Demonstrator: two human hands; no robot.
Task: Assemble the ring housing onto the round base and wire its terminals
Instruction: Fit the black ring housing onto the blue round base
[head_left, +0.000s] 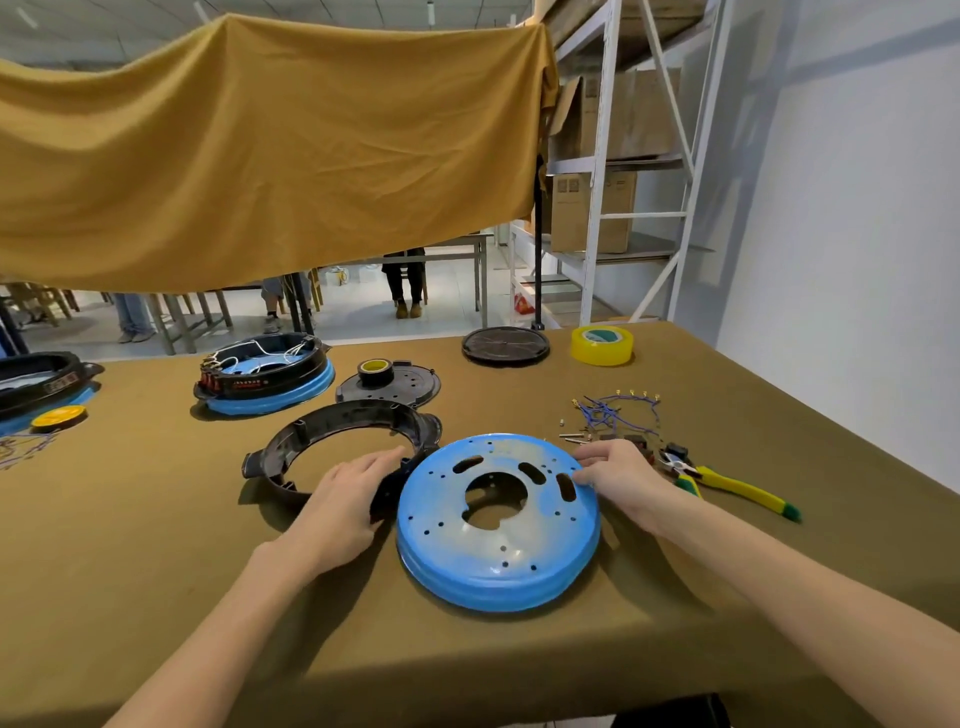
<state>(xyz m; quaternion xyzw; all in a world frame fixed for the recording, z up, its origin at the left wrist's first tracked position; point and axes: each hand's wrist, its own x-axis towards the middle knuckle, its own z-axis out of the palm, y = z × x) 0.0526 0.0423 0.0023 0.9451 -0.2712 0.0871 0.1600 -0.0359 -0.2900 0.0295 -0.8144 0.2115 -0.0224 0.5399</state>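
Seen from the head camera, a round blue-filmed metal base (498, 525) with slots and a central cut-out lies flat on the olive-brown cloth-covered table (519, 670), near its front edge. Just to its left lies the black plastic ring housing (343, 447) with side lugs, its near right part touching or overlapping the base's left rim. The left hand (343, 506) rests on that near right part of the ring, fingers curled over the black plastic where it meets the base; the grip looks closed on the ring. The right hand (618, 480) touches the base's far right rim, fingertips bent onto the edge and pinching it lightly. Just beyond the right hand lie blue wires with brass terminals (621, 410) and small metal pieces, and to its right a pair of yellow-and-green-handled pliers (727, 483). Farther back stand a finished black-and-blue wired assembly (265, 382), a black disc carrying a small roll of dark tape (387, 382), another dark round plate (505, 345), and a roll of clear yellow packing tape (602, 344). A mustard cloth (260, 150) hangs above the table's far side.
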